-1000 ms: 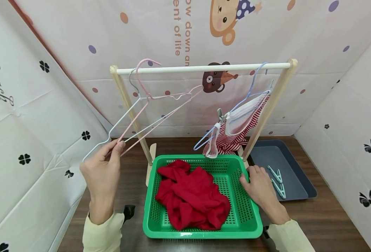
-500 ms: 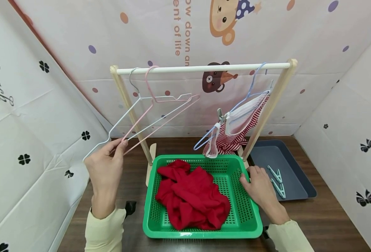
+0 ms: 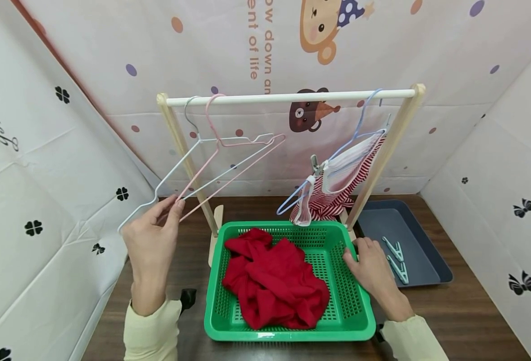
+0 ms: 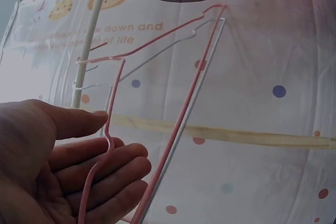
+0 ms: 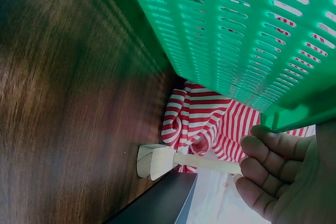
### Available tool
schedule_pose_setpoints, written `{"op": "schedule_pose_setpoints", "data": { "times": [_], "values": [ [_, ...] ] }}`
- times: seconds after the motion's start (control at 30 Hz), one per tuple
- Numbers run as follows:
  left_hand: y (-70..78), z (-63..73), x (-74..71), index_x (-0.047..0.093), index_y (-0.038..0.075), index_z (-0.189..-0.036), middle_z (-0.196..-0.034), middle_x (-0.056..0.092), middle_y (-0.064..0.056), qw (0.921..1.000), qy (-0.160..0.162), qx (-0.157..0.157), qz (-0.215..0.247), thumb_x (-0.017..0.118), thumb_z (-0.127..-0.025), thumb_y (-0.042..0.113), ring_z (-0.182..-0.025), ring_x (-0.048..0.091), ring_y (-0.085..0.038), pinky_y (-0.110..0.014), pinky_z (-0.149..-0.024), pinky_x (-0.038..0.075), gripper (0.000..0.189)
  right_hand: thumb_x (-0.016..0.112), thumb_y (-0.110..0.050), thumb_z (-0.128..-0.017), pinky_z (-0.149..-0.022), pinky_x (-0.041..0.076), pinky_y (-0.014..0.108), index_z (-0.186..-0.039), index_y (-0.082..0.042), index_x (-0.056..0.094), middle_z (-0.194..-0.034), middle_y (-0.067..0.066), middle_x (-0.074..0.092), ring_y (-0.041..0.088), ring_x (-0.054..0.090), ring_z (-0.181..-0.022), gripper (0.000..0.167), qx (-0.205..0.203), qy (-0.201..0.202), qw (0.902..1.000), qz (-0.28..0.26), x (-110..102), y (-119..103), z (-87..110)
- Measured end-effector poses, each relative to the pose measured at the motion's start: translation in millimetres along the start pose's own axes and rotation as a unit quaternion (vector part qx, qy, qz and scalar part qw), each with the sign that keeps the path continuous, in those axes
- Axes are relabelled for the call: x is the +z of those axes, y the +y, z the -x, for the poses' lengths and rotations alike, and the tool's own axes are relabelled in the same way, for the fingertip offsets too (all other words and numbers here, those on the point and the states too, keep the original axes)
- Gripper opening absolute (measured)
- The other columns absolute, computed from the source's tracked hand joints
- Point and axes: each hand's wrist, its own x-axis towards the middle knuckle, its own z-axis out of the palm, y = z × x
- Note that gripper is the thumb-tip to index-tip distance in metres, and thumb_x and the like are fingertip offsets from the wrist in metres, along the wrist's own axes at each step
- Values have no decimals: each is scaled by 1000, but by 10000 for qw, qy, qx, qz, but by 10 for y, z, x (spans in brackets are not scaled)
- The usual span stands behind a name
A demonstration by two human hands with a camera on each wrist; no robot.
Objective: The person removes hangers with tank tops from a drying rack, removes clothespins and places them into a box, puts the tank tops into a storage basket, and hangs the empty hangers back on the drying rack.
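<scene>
On rail (image 3: 256,99): 3 hangers (image 4: 118,85) | left hand (image 3: 154,238) pinching pink | right hand (image 3: 372,264) gripping 1 basket (image 3: 324,335)

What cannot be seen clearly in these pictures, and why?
- Left wrist view: lower end of the pink hanger, cut by the bottom edge.
- Head view: that hanger's near end, behind the left hand.
- Head view: floor of the green basket, where the red cloth covers it.
- Right wrist view: most of the grey tray, past the bottom edge.
</scene>
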Motion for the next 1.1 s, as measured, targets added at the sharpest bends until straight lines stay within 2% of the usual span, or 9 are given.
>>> {"op": "schedule_pose_setpoints", "data": {
  "times": [0.1, 0.17, 0.37, 0.47, 0.57, 0.67, 0.87, 1.0, 1.1],
  "values": [
    [29, -2, -17, 83, 2, -113, -98, 80, -12, 9997, 191, 11, 132, 80, -99, 17, -80, 63, 16, -2, -70, 47, 21, 61, -22, -106, -83, 46, 57, -115, 8, 63, -108, 24, 64, 40, 54, -99, 31, 23, -14, 10000, -3, 0, 2, 0],
    [52, -9, -25, 83, 2, -113, -98, 80, -11, 9989, 363, 80, 280, 79, -99, 18, -81, 60, 21, -3, -71, 47, 21, 61, -22, -106, -83, 46, 57, -116, 8, 63, -109, 24, 64, 41, 54, -100, 31, 44, -11, 10000, -16, 2, 6, 3],
    [151, -55, -22, 83, 3, -112, -98, 80, -9, 9934, 846, 569, 520, 82, -96, 12, -88, 65, 17, -3, -73, 49, 19, 61, -23, -106, -82, 46, 56, -116, 7, 63, -109, 24, 64, 40, 53, -100, 32, 71, 42, 9999, -57, 17, 5, 7],
    [226, -74, 10, 83, 2, -111, -99, 80, -9, 9900, 915, 822, 687, 82, -96, 10, -88, 72, 4, -6, -75, 52, 17, 60, -23, -106, -82, 47, 56, -116, 7, 63, -109, 24, 64, 39, 54, -100, 32, 83, 51, 9999, -84, 22, 3, 7],
    [306, -77, 74, 83, 1, -110, -100, 80, -10, 9864, 852, 1034, 952, 81, -97, 9, -86, 76, -14, -9, -77, 54, 16, 61, -23, -106, -82, 47, 56, -115, 7, 63, -109, 24, 64, 40, 54, -100, 32, 122, 32, 9999, -119, 21, 0, 8],
    [379, -57, 159, 83, 0, -110, -100, 80, -10, 9835, 676, 1138, 1230, 81, -96, 7, -83, 77, -24, -12, -78, 56, 16, 60, -23, -106, -81, 46, 55, -116, 7, 63, -108, 24, 63, 40, 53, -100, 32, 160, 0, 9998, -147, 17, -3, 7],
    [469, -13, 344, 82, -1, -111, -102, 80, -10, 9817, 234, 1155, 1497, 82, -95, 5, -86, 79, -27, -12, -75, 56, 17, 60, -23, -107, -77, 44, 50, -115, 6, 63, -101, 19, 62, 37, 52, -96, 30, 191, -36, 9996, -187, 18, 1, 8],
    [489, 19, 450, 81, -1, -114, -102, 80, -10, 9801, 25, 1299, 1498, 81, -96, 6, -88, 79, -27, -11, -77, 52, 20, 60, -23, -107, -76, 44, 49, -114, 6, 63, -100, 19, 62, 36, 51, -94, 30, 172, -8, 9996, -203, 20, 1, 16],
    [513, 32, 530, 81, 0, -114, -102, 81, -10, 9783, -90, 1274, 1630, 82, -95, 6, -85, 79, -26, -14, -80, 52, 20, 60, -23, -107, -76, 45, 50, -114, 6, 63, -100, 19, 62, 35, 51, -94, 30, 170, 0, 9996, -223, 21, 3, 19]
  ]
}}
